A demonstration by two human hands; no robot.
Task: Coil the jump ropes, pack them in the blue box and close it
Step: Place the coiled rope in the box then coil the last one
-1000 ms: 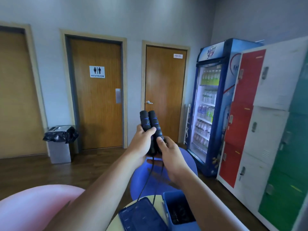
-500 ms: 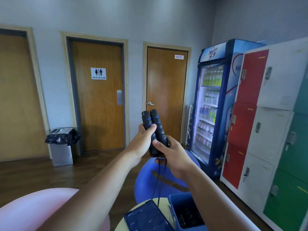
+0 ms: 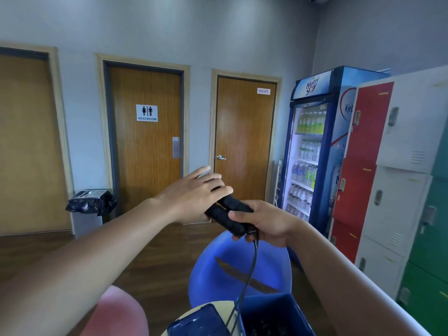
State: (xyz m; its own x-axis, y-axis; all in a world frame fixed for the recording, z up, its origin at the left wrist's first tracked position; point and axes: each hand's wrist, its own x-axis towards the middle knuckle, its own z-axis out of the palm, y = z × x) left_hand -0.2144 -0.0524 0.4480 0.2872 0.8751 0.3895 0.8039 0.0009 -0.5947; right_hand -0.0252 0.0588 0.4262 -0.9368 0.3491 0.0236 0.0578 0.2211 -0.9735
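Right hand clenched round both black handles, held up mid-air. Left hand is released, fingers straight, laid over the handles' far ends. The rope drops from the right fist down to the open box, near and low, its lid just left.

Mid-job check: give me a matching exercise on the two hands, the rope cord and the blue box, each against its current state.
1 left hand
2 right hand
3 cord
4 blue box

A stands open
B grips both handles
C open, fingers straight
D hangs down from the handles

Pairs: 1-C, 2-B, 3-D, 4-A
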